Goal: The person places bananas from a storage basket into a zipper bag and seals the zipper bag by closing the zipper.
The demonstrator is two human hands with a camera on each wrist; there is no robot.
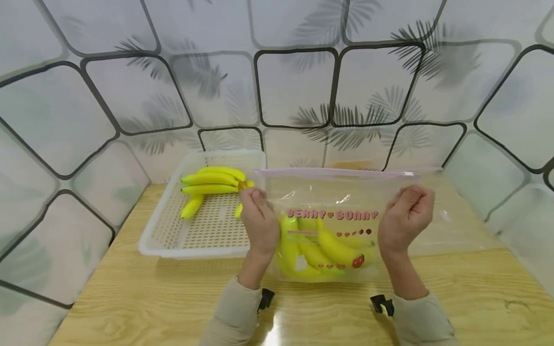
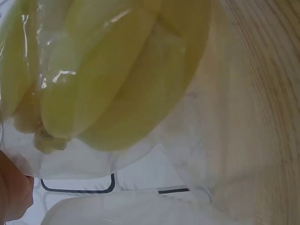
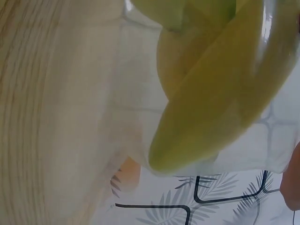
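A clear zip bag (image 1: 329, 197) with a pinkish zip strip along its top and pink "Berry Bunny" lettering is held up over the table. Several yellow bananas (image 1: 342, 250) lie inside it, toward the bottom. My left hand (image 1: 261, 221) grips the bag's left side with curled fingers, thumb uppermost. On the other side my right hand (image 1: 404, 221) grips the bag in a fist. Close up in the left wrist view, the bananas (image 2: 103, 84) show through the plastic with their stem end low. A single banana (image 3: 211, 103) slants across the right wrist view.
To the left stands a white perforated basket (image 1: 157, 240) with more bananas (image 1: 209, 179) in it. Clear plastic (image 1: 454, 230) lies on the wooden table (image 1: 173, 298) at the right. A patterned wall covering (image 1: 298, 86) encloses the back and sides.
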